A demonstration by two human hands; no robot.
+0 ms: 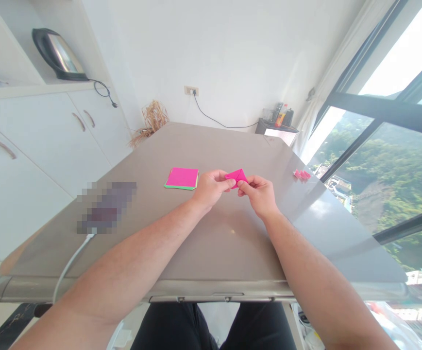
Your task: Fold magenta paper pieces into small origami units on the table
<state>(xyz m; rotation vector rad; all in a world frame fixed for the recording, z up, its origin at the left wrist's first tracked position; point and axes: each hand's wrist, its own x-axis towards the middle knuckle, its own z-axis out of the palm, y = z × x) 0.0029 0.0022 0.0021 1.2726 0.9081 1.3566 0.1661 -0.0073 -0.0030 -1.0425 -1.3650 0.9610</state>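
Above the middle of the table, a small folded sheet of bright pink paper (237, 175) is pinched between both of my hands. It has a pointed top and crease lines on its face. My left hand (212, 187) grips its left side with thumb and fingers. My right hand (260, 193) pinches its lower right corner, thumb on the near face. Left of my left hand lies a stack of square coloured paper (183, 178), pink on top with a green edge showing below. Fingers behind the folded paper are partly hidden.
Small pink folded pieces (301, 175) sit near the table's right edge, by the window. A blurred-out dark object (107, 209) with a white cable (68, 262) lies at the left of the grey table (211, 253). White cabinets (43, 146) stand at the left.
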